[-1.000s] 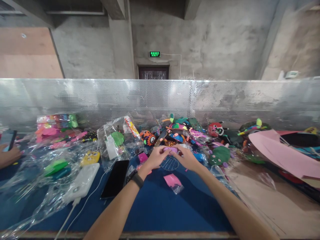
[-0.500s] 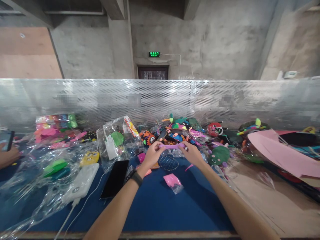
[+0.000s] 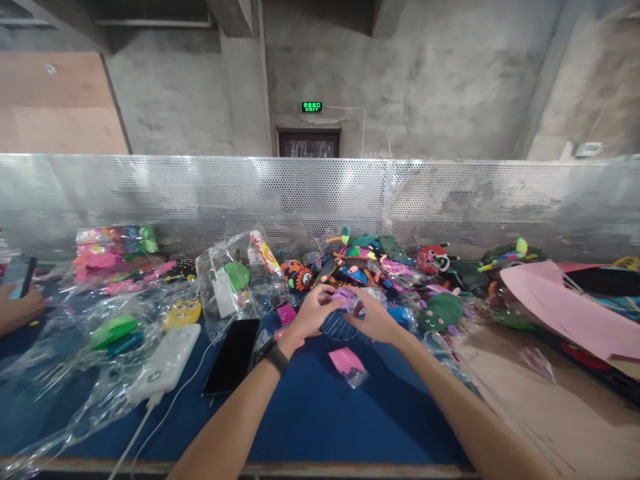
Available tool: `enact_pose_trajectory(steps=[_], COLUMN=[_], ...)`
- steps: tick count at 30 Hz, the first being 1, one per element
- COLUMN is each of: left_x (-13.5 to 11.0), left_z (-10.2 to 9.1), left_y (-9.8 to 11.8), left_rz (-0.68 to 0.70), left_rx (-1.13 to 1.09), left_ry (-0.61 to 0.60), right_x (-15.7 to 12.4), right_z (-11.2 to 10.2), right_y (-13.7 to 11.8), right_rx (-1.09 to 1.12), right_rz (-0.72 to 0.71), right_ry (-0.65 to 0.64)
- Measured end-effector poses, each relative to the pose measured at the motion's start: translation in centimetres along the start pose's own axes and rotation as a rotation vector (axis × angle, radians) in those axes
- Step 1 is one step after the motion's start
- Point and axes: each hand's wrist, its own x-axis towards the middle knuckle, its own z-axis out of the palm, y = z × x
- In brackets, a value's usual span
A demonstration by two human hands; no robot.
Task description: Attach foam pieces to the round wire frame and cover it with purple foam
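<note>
A lump of purple modelling clay (image 3: 343,297) is held up between my hands over the middle of the table. My left hand (image 3: 314,315) pinches it with thumb and fingers. From the other side, my right hand (image 3: 376,319) has its curled fingers on the clay; part of its grip is hard to make out. Just below the hands stands a round wire frame (image 3: 341,328). Closer to me on the blue tabletop lies a pink clay piece in a clear packet (image 3: 347,362).
To the left lie a black phone (image 3: 232,357), a white power bank (image 3: 167,363) with its cable, and crumpled clear plastic. Colourful clay figures (image 3: 363,257) are heaped along the perforated metal screen (image 3: 330,190). Pink card (image 3: 560,300) sits at right. Another person's hand (image 3: 23,310) holds a phone at far left.
The purple clay was a strip stretched between both hands; now it is a compact lump. My right hand has come in towards my left and turned its fingers inward.
</note>
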Motion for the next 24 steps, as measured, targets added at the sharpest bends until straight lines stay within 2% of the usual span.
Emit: enact_pose_trajectory(steps=[3,9,16,24], left_x=[0.05,-0.18,-0.50,-0.06], left_z=[-0.16,-0.16,-0.09,-0.08], left_y=[-0.25,0.04,0.36,0.08], left_rz=[0.008,0.048,0.070,0.083], left_rx=[0.029,0.192,0.213,0.228], left_ry=[0.044,0.021,-0.082,0.006], right_x=[-0.02,0.09,0.15,0.55], right_z=[-0.17,-0.42,-0.24,-0.12], right_y=[-0.87,-0.97,-0.85,-0.89], right_rx=[0.004,0.020,0.019,0.004], right_rz=[-0.007,0.022,0.052,0.014], right_ry=[-0.001,0.021,0.031,0.060])
